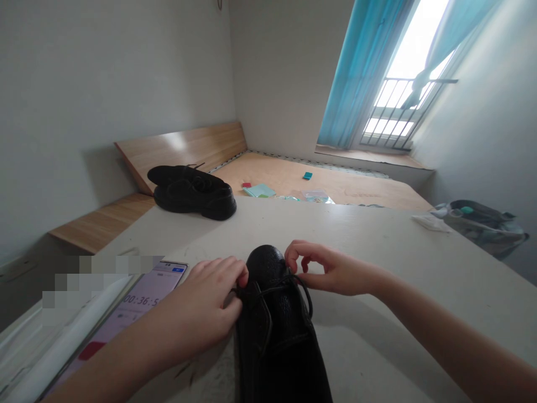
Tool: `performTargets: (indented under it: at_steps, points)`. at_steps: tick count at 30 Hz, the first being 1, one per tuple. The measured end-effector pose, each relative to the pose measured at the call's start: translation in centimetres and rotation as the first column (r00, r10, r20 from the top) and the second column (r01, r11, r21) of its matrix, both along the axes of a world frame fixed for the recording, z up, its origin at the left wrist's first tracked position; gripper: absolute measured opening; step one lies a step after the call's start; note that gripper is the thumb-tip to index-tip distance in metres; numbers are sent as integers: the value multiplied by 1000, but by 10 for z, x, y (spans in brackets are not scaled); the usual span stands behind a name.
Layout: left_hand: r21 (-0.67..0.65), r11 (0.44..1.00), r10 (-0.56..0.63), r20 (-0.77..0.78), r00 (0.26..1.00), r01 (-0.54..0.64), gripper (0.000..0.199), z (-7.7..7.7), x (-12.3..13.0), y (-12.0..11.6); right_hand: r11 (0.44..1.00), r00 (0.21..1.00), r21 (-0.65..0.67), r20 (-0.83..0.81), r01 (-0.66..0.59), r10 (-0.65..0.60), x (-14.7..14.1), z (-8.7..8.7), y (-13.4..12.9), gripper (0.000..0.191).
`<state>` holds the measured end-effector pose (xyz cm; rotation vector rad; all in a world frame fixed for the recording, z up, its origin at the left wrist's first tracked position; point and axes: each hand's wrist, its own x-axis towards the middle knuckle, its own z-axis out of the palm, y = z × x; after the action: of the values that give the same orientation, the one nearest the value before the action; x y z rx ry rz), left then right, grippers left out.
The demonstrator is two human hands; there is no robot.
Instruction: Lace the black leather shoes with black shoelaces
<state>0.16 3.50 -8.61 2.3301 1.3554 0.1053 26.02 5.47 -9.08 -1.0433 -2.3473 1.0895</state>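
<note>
A black leather lace-up shoe lies on the white table in front of me, its toe pointing away. A thin black shoelace crosses its tongue and loops down on the right side. At the left lace flap, my left hand is closed, thumb and fingers pinched on what looks like the shoelace; the fingertips partly hide it. My right hand is at the right side near the toe, with curled fingers and thumb pinching the shoelace there. A second black shoe rests on its own at the table's far left.
On the white table, a phone showing a running timer lies left of my forearm, beside a white plastic-looking item. A white tissue-like piece is near the right edge. Beyond are a wooden bed board with small packets and a bagged bin.
</note>
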Motion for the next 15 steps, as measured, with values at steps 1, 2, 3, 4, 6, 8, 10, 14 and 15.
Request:
performTargets:
  at_steps: [1,2,3,4,6,8,10,14,15]
  points:
    - [-15,1000,-25,10,1000,25,14,0,-1,-1,999,999,-23,-4,-36,36,1,2,0,12]
    - [-19,999,-43,16,999,44,17,0,-3,-1,997,998,-41,-6,-65,65,2,4,-1,18]
    - [-11,999,-52,12,999,52,18,-1,-3,-1,995,997,-53,-7,-80,79,3,6,-1,21]
    - [10,999,-46,-4,999,46,18,-1,-4,-1,995,997,-59,-7,-80,80,4,7,-2,20]
    - [70,997,-9,-49,999,12,18,-1,-3,0,996,998,-65,-14,-63,62,3,6,-2,11]
    - [98,995,35,-56,998,-30,19,0,0,2,997,999,-72,-37,-35,32,1,1,-1,4]
    - [77,994,83,-29,996,-81,21,1,3,5,997,996,-78,-83,23,-30,-2,-7,0,4]
    - [22,986,166,20,986,-166,29,5,5,7,948,921,-141,-230,287,-313,-6,-27,7,10]
    - [13,985,170,37,985,-170,30,5,5,7,915,879,-185,-266,357,-397,-5,-33,10,14]
